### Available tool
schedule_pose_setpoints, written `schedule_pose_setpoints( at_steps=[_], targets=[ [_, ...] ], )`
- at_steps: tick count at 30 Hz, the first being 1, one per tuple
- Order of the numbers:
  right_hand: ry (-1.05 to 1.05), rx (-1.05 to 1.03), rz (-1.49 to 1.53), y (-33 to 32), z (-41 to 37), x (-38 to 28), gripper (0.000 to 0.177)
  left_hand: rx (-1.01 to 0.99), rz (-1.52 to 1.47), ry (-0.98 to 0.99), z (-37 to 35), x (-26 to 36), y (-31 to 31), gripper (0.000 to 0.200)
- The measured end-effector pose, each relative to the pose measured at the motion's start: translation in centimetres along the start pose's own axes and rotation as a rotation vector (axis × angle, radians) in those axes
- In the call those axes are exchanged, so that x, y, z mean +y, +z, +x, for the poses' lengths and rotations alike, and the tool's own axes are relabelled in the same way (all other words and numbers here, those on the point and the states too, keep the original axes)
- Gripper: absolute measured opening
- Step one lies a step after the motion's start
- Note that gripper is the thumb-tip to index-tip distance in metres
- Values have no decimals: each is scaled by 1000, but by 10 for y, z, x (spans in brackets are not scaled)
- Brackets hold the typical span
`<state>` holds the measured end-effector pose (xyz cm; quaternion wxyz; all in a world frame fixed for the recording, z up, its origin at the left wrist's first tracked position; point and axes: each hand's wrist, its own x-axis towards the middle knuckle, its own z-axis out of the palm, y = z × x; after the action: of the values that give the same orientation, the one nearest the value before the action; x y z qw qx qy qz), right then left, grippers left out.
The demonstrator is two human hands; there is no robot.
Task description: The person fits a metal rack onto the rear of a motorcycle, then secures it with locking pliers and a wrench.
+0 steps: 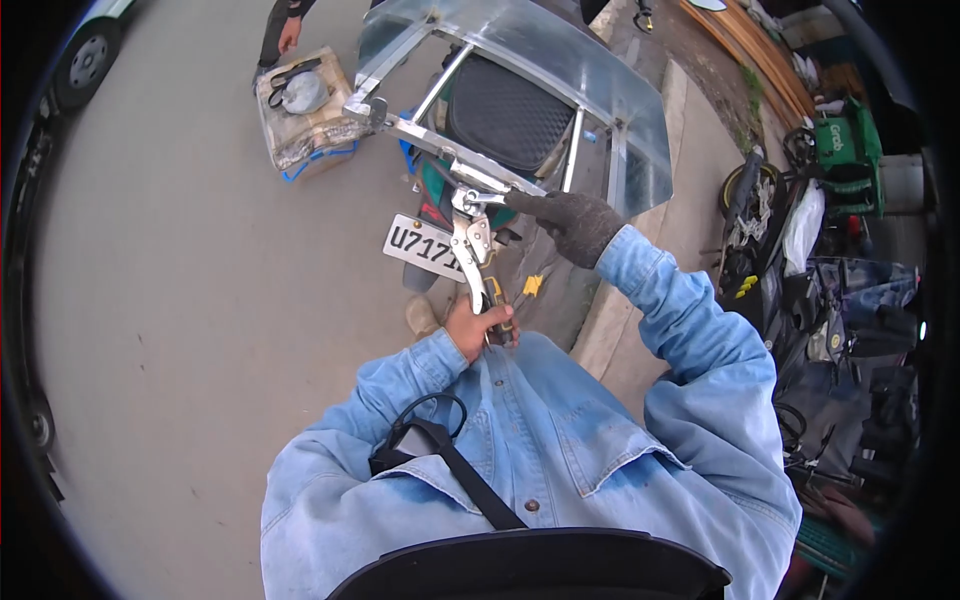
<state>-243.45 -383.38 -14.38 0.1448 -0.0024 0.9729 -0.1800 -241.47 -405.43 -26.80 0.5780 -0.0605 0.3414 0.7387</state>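
Observation:
My left hand (480,328), bare, is closed around the lower handle of silver locking pliers (468,240). A black-and-yellow handled tool (495,295) shows in the same grip. The pliers' jaws sit at the edge of a metal frame (430,138) with sheet-metal panels. My right hand (578,225), in a dark glove, is closed at the end of a short silver wrench (484,199), whose head overlaps the top of the pliers. Right behind the pliers is a white license plate (425,247) on a motorcycle. A yellow-tipped piece (533,287) sticks out beside my left hand.
The motorcycle's black quilted seat (510,112) shows through the frame. Left of it stands a worn box (305,115) with a grey lump on top, and another person's hand (289,36) hangs nearby. A concrete curb (640,260) runs along the right, with parked motorcycles (750,220) beyond.

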Motion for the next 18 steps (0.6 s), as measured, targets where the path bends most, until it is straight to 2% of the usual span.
schedule_pose_setpoints(
  at_steps=[3, 7, 10, 12, 16, 18],
  targets=[
    [-59, -66, -106, -17, 11, 4, 64, -18, -38, 4, -1, 1, 2, 19],
    [-14, -53, -114, -6, 7, 4, 65, -54, -33, 4, 2, -2, -3, 26],
    [22, -14, -62, -4, 4, -6, 58, -35, -42, -7, -1, -1, -4, 26],
    [91, -88, -57, -9, 8, -8, 55, -23, -12, -24, 0, 0, -3, 25],
    [37, -74, -76, -13, 10, -9, 54, -3, -31, 1, 2, 1, 6, 24],
    [122, -78, 43, -5, 8, -11, 52, 30, 30, 6, 5, -3, 5, 23]
  ],
)
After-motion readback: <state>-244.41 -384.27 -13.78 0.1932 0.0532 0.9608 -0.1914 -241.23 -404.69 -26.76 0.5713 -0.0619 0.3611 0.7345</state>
